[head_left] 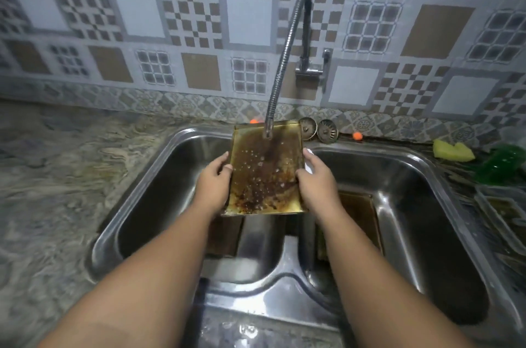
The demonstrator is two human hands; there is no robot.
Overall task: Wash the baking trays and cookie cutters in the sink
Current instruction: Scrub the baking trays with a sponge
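Crusted baking tray (264, 177) held under the faucet (284, 63); washing barely begun.
The left hand (213, 179) and right hand (316, 179) each kept a grip clamped on a side edge, with the tray tilted over the sink (284, 276) divider. Brown residue remained, and another tray (361, 211) waited in the basin right of the faucet. There was open room below.

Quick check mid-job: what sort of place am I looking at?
Most likely a home kitchen: a stainless double sink set in a countertop, a flexible wall faucet, and a soiled baking tray under it.
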